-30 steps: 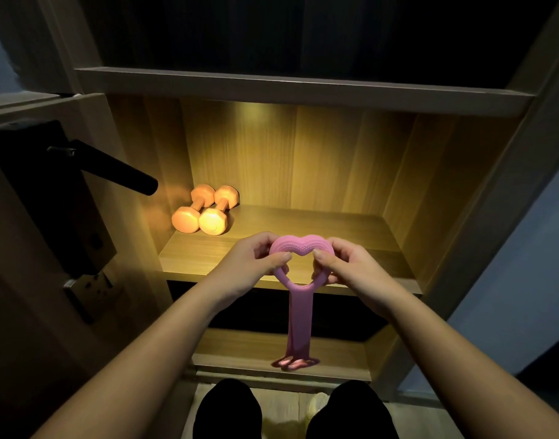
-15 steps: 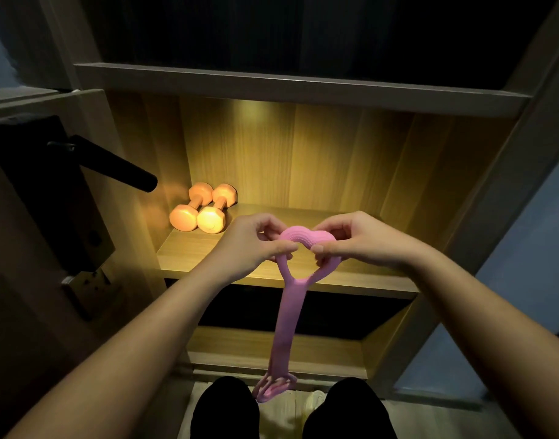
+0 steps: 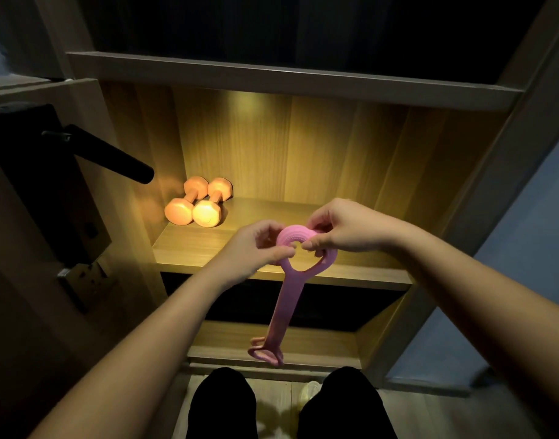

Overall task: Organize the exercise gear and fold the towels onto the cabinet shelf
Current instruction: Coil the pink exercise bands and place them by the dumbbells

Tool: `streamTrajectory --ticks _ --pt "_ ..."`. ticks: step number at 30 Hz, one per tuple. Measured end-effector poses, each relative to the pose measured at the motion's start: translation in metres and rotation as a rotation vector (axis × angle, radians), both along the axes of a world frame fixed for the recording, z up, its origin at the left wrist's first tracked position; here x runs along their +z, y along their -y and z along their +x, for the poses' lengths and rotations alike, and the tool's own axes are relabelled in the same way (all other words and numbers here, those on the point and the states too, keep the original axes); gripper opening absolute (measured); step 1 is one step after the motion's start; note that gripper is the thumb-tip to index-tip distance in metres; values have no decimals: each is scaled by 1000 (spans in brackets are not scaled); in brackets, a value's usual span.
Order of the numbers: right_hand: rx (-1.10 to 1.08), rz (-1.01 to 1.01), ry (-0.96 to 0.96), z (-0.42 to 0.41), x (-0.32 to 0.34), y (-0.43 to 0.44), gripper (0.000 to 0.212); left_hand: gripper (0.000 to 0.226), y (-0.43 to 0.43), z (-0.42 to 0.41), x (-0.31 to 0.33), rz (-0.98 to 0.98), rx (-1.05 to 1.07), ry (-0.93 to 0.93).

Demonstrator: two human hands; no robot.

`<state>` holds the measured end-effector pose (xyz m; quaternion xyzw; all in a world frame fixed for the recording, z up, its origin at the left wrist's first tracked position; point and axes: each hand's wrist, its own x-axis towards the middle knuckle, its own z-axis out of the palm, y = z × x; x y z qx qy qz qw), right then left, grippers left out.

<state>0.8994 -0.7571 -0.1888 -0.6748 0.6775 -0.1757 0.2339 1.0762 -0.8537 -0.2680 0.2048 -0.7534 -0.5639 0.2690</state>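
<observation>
A pink rubber resistance band hangs from both my hands in front of the lit cabinet shelf. My left hand pinches the left side of its upper loop handle, and my right hand pinches the right side. The strap drops straight down to a second loop handle near the lower shelf. Two orange dumbbells lie side by side at the shelf's back left corner. No towels show in this view.
A black door handle on an open door juts in from the left at shelf height. A shelf board runs above the lit bay, and a lower shelf sits beneath. My dark-clad knees are at the bottom.
Both hands carried the band's upper loop up and forward over the shelf's front edge. The hanging lower loop swung left, then back toward the middle.
</observation>
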Motion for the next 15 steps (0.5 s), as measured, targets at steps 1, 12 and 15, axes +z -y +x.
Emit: streamTrajectory --ticks 1,12,15 --pt "-20 -21 -5 1 -1 1 20 34 -2 -2 -12 15 -14 21" --pt "-374 -45 203 -27 5 18 19 12 -14 -48 -66 -262 223 227" --pt "-434 -35 314 -34 -3 12 18 14 -11 -44 -65 -398 158 307"
